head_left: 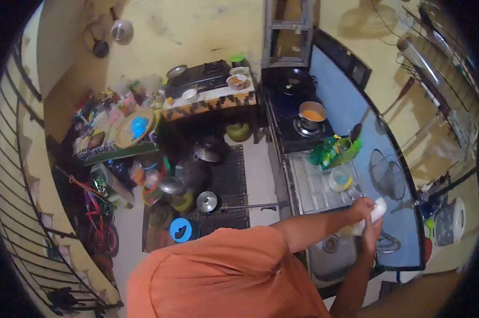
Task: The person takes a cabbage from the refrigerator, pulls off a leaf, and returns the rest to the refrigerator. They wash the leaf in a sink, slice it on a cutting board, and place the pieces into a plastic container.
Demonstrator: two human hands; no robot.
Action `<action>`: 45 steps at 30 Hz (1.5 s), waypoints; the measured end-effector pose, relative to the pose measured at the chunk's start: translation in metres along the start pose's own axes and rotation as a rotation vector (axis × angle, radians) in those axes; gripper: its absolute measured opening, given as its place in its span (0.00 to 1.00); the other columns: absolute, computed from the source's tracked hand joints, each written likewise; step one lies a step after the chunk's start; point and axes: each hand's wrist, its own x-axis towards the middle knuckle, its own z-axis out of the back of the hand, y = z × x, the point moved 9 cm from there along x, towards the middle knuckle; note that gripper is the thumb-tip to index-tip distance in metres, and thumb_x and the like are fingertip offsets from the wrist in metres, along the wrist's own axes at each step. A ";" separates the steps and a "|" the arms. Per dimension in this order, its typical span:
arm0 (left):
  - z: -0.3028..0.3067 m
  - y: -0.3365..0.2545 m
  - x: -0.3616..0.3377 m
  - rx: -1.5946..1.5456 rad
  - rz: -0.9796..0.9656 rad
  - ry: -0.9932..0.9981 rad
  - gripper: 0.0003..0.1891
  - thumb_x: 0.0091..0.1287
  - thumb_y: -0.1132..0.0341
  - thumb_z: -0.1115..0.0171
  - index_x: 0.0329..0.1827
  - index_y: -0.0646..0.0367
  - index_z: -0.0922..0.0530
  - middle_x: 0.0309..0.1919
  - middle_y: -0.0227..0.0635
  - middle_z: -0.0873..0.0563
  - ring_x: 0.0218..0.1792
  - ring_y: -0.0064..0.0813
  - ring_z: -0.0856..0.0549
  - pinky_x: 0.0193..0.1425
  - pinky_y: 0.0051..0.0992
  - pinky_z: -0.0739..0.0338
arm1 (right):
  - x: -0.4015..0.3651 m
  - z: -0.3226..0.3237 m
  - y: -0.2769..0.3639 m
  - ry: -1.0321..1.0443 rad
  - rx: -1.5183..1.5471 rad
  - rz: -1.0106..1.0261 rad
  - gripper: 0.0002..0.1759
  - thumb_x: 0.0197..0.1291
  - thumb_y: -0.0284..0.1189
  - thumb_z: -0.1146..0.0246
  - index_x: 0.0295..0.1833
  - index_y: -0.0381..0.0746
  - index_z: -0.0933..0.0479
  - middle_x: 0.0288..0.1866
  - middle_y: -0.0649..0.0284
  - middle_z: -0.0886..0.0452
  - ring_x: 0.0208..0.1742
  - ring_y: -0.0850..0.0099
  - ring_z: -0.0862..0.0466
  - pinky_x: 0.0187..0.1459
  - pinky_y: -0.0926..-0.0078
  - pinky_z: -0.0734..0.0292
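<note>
Above the sink, both my hands are closed around a white rounded object; its kind is too blurred to tell. My left hand grips it from the near upper side. From below, my right hand wraps it with raised fingers. Something pale shows beside the right hand, partly hidden. A curved metal faucet stands just beyond that hand. Close to the left hand, a small bowl with something blue and yellow in it sits on the ridged drainboard.
A pot with orange contents stands on the stove. Green plastic packaging lies by the blue wall panel. Behind are a tiled counter, a large round tray with a blue item, and a blue-lidded container on the floor.
</note>
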 end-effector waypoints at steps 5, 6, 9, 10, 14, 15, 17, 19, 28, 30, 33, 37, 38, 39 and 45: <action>-0.014 -0.014 -0.001 0.142 -0.197 0.036 0.15 0.63 0.64 0.40 0.49 0.61 0.20 0.40 0.46 0.18 0.46 0.42 0.20 0.53 0.40 0.27 | 0.007 -0.006 -0.027 0.194 0.125 -0.143 0.28 0.56 0.30 0.33 0.61 0.32 0.30 0.51 0.58 0.21 0.49 0.69 0.20 0.51 0.72 0.26; -0.005 -0.041 -0.013 0.292 -0.319 -0.041 0.17 0.63 0.64 0.40 0.53 0.61 0.22 0.44 0.48 0.19 0.52 0.45 0.22 0.58 0.41 0.30 | 0.012 -0.003 -0.030 0.137 0.091 -0.092 0.27 0.55 0.30 0.33 0.60 0.32 0.29 0.51 0.58 0.21 0.47 0.69 0.19 0.49 0.71 0.24; 0.041 -0.038 -0.036 0.369 -0.295 0.023 0.22 0.63 0.61 0.43 0.60 0.62 0.27 0.54 0.50 0.23 0.59 0.51 0.27 0.65 0.42 0.34 | -0.003 -0.007 -0.032 0.100 -0.127 -0.085 0.26 0.55 0.30 0.32 0.57 0.29 0.27 0.47 0.56 0.19 0.44 0.68 0.18 0.46 0.69 0.22; 0.065 -0.036 -0.042 0.386 -0.299 0.126 0.22 0.64 0.60 0.43 0.59 0.62 0.27 0.55 0.50 0.23 0.59 0.52 0.27 0.64 0.42 0.33 | 0.003 -0.011 -0.033 0.063 -0.352 -0.113 0.25 0.55 0.31 0.31 0.55 0.28 0.26 0.46 0.56 0.18 0.44 0.67 0.18 0.46 0.68 0.23; 0.184 0.067 -0.120 0.877 -0.532 0.257 0.21 0.61 0.49 0.40 0.43 0.61 0.19 0.46 0.50 0.17 0.46 0.51 0.18 0.49 0.45 0.23 | -0.012 -0.010 -0.060 0.076 -0.195 -0.170 0.23 0.56 0.33 0.30 0.51 0.28 0.24 0.44 0.55 0.17 0.44 0.65 0.18 0.47 0.66 0.23; 0.248 0.091 -0.147 0.545 0.103 0.224 0.21 0.61 0.50 0.41 0.43 0.60 0.19 0.42 0.50 0.17 0.42 0.49 0.17 0.46 0.47 0.24 | -0.009 -0.010 -0.051 0.028 -0.187 -0.044 0.21 0.56 0.33 0.30 0.49 0.29 0.23 0.43 0.56 0.17 0.43 0.65 0.18 0.46 0.65 0.24; 0.341 0.174 -0.233 0.684 0.050 0.052 0.21 0.60 0.52 0.41 0.43 0.63 0.18 0.37 0.52 0.15 0.41 0.48 0.15 0.45 0.45 0.23 | -0.009 -0.019 -0.034 0.056 -0.376 0.150 0.18 0.58 0.32 0.32 0.47 0.29 0.22 0.42 0.56 0.16 0.41 0.64 0.18 0.46 0.63 0.24; 0.442 0.251 -0.349 0.634 0.563 -0.138 0.23 0.60 0.47 0.42 0.38 0.60 0.16 0.36 0.49 0.14 0.41 0.47 0.15 0.47 0.44 0.23 | -0.017 -0.015 -0.051 0.129 -0.541 0.194 0.19 0.58 0.34 0.32 0.46 0.29 0.22 0.41 0.55 0.16 0.40 0.63 0.18 0.45 0.62 0.24; 0.596 0.260 -0.797 0.953 1.109 -0.271 0.23 0.67 0.49 0.50 0.49 0.59 0.19 0.42 0.50 0.15 0.45 0.52 0.17 0.54 0.47 0.24 | -0.072 -0.110 0.059 0.235 -0.883 0.229 0.23 0.57 0.41 0.32 0.45 0.30 0.20 0.38 0.54 0.16 0.35 0.63 0.19 0.42 0.63 0.24; 0.594 0.295 -0.872 0.964 1.148 -0.406 0.22 0.67 0.50 0.48 0.48 0.61 0.19 0.43 0.51 0.15 0.47 0.51 0.17 0.55 0.45 0.24 | -0.080 -0.147 0.073 0.263 -0.901 0.225 0.23 0.57 0.41 0.32 0.46 0.30 0.20 0.39 0.54 0.16 0.37 0.63 0.18 0.43 0.63 0.24; 0.567 0.203 -0.897 0.509 1.310 -0.915 0.25 0.66 0.50 0.48 0.46 0.68 0.19 0.47 0.55 0.17 0.52 0.51 0.19 0.61 0.43 0.28 | -0.093 -0.213 0.081 0.373 -0.860 0.256 0.23 0.58 0.42 0.32 0.47 0.31 0.20 0.41 0.53 0.15 0.39 0.63 0.18 0.45 0.63 0.25; 0.503 0.237 -0.944 0.175 1.172 -1.278 0.26 0.67 0.50 0.44 0.54 0.68 0.22 0.49 0.50 0.16 0.50 0.44 0.17 0.56 0.37 0.25 | -0.130 -0.335 0.090 0.588 -0.820 0.301 0.24 0.58 0.42 0.33 0.48 0.31 0.19 0.43 0.53 0.15 0.42 0.64 0.18 0.47 0.63 0.25; 0.478 0.256 -0.950 -0.015 1.050 -1.406 0.26 0.67 0.51 0.43 0.56 0.67 0.23 0.48 0.47 0.15 0.49 0.39 0.16 0.53 0.34 0.23 | -0.146 -0.369 0.095 0.633 -0.853 0.307 0.24 0.59 0.42 0.33 0.48 0.31 0.19 0.43 0.53 0.15 0.43 0.64 0.18 0.48 0.64 0.25; 0.452 0.243 -0.942 -0.058 1.064 -1.438 0.26 0.67 0.51 0.43 0.56 0.67 0.23 0.48 0.47 0.15 0.49 0.39 0.16 0.53 0.34 0.23 | -0.170 -0.403 0.107 0.672 -0.929 0.299 0.24 0.59 0.43 0.33 0.48 0.32 0.19 0.44 0.53 0.15 0.43 0.64 0.18 0.49 0.64 0.25; 0.373 0.135 -0.921 -0.573 0.824 -1.909 0.22 0.68 0.57 0.40 0.61 0.58 0.26 0.45 0.30 0.17 0.42 0.23 0.18 0.44 0.24 0.25 | -0.322 -0.590 0.097 1.307 -0.350 0.474 0.19 0.52 0.34 0.27 0.44 0.31 0.18 0.38 0.57 0.14 0.38 0.73 0.17 0.42 0.69 0.23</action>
